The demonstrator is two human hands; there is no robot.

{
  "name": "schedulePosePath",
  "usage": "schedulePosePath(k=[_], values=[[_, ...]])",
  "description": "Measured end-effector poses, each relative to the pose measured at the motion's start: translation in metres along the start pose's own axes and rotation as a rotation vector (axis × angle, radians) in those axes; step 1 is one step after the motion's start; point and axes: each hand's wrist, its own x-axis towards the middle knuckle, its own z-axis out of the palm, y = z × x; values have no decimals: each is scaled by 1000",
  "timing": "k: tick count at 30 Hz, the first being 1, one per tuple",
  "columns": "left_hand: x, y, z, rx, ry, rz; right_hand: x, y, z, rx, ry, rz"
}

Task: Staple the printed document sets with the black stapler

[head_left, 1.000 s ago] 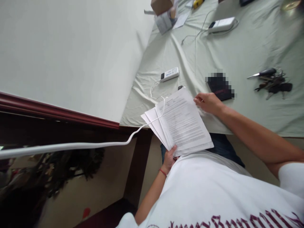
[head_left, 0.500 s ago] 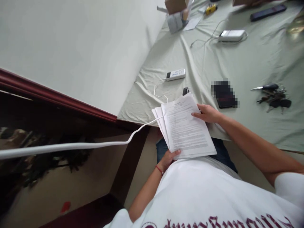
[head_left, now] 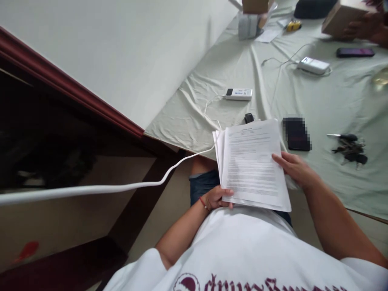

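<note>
Several printed sheets of paper point(head_left: 253, 165) lie fanned in a stack above my lap, their far end at the table edge. My left hand point(head_left: 218, 197) grips the lower left corner, thumb on top and fingers underneath. On the right edge, my right hand point(head_left: 295, 166) holds the stack with its thumb on the face and its other fingers mostly hidden. A small black object point(head_left: 249, 118) sits just beyond the top of the sheets. To the right of them lies a dark phone point(head_left: 297, 134), partly blurred out.
A green cloth point(head_left: 321, 101) covers the table. On it are a white power bank point(head_left: 239, 94), another white device point(head_left: 313, 66), keys with a screwdriver point(head_left: 351, 147) and a phone point(head_left: 355, 52). Another person's hand point(head_left: 366, 28) touches a cardboard box point(head_left: 342, 18). A white cable point(head_left: 121, 188) crosses at left.
My view has shifted, and the sheets now appear farther right and straighter. My right hand has moved down along their edge. The other person's hand and box show more fully at the top right.
</note>
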Motion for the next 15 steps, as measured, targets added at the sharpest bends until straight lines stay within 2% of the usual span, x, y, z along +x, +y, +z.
schedulePosePath(k=[3,9,12,15], values=[[0,11,6,185,-213,-160,-9,-6,11,231,-43,146],[-7,28,11,351,-395,-233,-10,-15,32,383,-82,267],[-12,34,4,374,-294,-167,-12,-19,34,391,-29,275],[-16,47,0,400,-72,87,-23,-24,27,310,20,254]])
